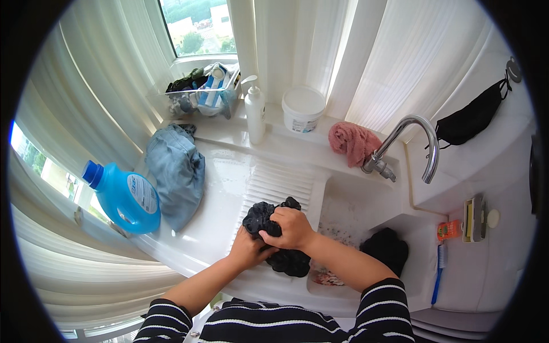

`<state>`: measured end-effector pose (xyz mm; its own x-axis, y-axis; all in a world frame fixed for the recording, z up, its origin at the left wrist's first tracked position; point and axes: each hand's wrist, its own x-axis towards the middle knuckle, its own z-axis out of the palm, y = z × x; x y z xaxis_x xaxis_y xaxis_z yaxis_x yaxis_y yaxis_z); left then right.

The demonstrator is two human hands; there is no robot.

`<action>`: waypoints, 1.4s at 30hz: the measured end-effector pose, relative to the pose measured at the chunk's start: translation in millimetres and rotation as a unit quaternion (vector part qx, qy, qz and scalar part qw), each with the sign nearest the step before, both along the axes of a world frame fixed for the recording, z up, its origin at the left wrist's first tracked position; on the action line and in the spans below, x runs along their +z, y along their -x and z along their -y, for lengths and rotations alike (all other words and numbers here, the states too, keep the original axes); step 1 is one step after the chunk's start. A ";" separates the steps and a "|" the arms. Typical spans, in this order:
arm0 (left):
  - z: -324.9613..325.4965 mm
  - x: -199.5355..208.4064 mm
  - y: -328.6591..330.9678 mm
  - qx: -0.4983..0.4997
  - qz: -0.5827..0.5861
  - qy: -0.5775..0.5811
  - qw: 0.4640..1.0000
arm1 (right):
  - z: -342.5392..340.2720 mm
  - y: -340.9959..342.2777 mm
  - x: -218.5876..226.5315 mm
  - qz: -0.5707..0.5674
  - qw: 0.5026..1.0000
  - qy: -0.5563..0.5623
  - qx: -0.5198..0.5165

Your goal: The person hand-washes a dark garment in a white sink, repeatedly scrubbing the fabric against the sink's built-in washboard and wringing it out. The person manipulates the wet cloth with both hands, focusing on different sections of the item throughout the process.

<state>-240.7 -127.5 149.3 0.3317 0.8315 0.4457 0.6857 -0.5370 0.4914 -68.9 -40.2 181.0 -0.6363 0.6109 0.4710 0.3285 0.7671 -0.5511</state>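
Both hands clench the dark wet garment (274, 237) on the ribbed washboard (280, 186) — right hand (293, 227) on top, left hand (249, 248) apparently gripping beneath.

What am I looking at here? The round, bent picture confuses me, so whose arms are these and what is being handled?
There is no machine here. A wide fisheye camera on a person's head looks down, which bends straight edges. The striped-sleeved forearms are the person's own. The left hand and right hand both grip a wet black cloth on the ribbed washboard of a white laundry sink. Nearby lie a blue detergent bottle, folded denim, a pump bottle, a white tub, a pink cloth and the tap.
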 end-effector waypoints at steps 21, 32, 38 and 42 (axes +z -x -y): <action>-25.7 22.9 -5.3 0.039 0.038 0.179 0.982 | -94.3 18.3 -52.2 0.075 0.924 -0.039 -0.372; -21.1 48.7 4.7 -0.123 -0.099 0.115 0.981 | 89.0 -46.8 -17.0 0.059 0.996 0.022 -0.068; -72.9 -5.4 8.5 0.021 0.053 0.105 0.993 | 36.0 -43.7 -21.9 -0.014 0.983 0.110 -0.148; -86.5 7.1 22.4 0.042 0.477 0.357 0.802 | 5.7 -40.4 -25.4 -0.118 0.946 0.199 -0.227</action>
